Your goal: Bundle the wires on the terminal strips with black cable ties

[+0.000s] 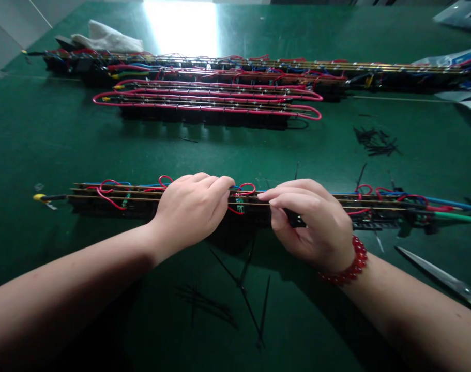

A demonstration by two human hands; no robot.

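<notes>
A long black assembly [142, 206] with brass-coloured rails, small green boards and red and blue wires lies crosswise in front of me. My left hand [198, 206] is over its middle, with its fingers curled round the far side and their tips hidden. To the right, my right hand [310, 217] holds thumb and fingers in a pinch at the near rail; anything between the tips is too small to make out. A red wire loop [247, 187] stands up between the two hands. Thin black cable ties [360, 176] stick up from the assembly farther right.
Similar wired assemblies [204, 111] lie across the back of the green table [45, 134], with a whitish cloth [107, 37] behind them. Scissors [440, 274] rest at the right. Loose black cable ties [377, 142] are piled back right, and others [208, 302] lie nearer me.
</notes>
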